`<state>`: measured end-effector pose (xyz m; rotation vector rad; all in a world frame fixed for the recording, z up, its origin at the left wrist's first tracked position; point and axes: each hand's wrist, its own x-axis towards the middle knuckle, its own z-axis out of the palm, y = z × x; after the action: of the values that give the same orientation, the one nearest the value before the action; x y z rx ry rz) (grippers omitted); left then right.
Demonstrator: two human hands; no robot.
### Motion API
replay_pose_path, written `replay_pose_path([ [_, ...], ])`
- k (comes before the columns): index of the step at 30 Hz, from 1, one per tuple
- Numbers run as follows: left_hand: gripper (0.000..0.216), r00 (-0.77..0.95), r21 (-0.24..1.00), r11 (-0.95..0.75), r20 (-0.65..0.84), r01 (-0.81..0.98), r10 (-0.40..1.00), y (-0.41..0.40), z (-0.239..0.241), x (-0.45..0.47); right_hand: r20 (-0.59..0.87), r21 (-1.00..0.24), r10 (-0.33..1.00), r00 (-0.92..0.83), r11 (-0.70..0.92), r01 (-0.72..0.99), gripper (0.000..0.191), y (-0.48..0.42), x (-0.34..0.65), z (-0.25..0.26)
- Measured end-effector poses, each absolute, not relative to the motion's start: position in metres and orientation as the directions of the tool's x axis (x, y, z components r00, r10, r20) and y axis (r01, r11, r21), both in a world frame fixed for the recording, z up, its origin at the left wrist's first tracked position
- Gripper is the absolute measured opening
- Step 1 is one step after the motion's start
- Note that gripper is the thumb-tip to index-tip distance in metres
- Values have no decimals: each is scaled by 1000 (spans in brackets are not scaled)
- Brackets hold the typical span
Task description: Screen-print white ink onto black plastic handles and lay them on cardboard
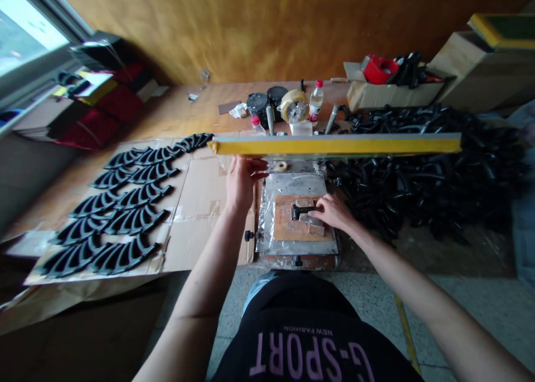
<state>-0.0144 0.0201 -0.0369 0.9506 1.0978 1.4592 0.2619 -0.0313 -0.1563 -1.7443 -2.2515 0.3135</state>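
My left hand (242,182) reaches up to the underside of a raised yellow-edged screen frame (334,145), fingers against its near left corner. My right hand (332,212) rests on a brown wooden jig (288,226) and pinches a small black plastic part (301,210) lying in it. The jig sits on a plastic-covered metal plate (292,187) in front of me.
Rows of black fan-shaped parts (117,204) lie on flattened cardboard (200,204) to the left. A big heap of black parts (426,170) fills the right. Ink tins (259,106), a tape roll (292,104), a bottle (316,101) and boxes (388,92) stand behind.
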Motion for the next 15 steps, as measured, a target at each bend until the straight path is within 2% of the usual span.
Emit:
replay_pose_path([
  [2,52,-173,958,8,-60,-286,983,-1,-53,-3,-24,-263,969,-247,232,936,23,-42,237,-162],
  [3,54,-123,952,106,-146,-286,982,-18,-65,5,-64,-255,974,-217,194,947,19,-47,226,-161],
  [4,57,-30,929,248,-266,-274,963,-39,-79,14,-87,-263,980,-176,148,954,17,-51,216,-158],
  [6,64,226,792,586,-547,-170,806,-80,-107,33,-64,-311,990,-129,103,945,16,-62,195,-148],
  [7,63,276,734,654,-600,-182,750,-96,-119,40,-26,-345,988,-153,135,929,14,-69,187,-143],
  [9,58,272,671,703,-648,-237,711,-112,-138,44,53,-422,953,-298,292,859,11,-83,179,-133],
  [11,52,116,720,654,-647,-230,753,-106,-153,27,91,-460,920,-381,378,804,11,-91,192,-126],
  [13,50,-88,808,588,-584,32,807,-85,-166,-12,53,-380,968,-244,246,892,24,-92,230,-123],
  [14,55,-140,802,524,-506,288,851,-74,-173,-36,23,-278,996,-88,91,956,33,-90,256,-124],
  [15,58,-120,686,431,-452,586,884,-64,-181,-60,-30,-145,998,57,-61,988,44,-86,283,-127],
])
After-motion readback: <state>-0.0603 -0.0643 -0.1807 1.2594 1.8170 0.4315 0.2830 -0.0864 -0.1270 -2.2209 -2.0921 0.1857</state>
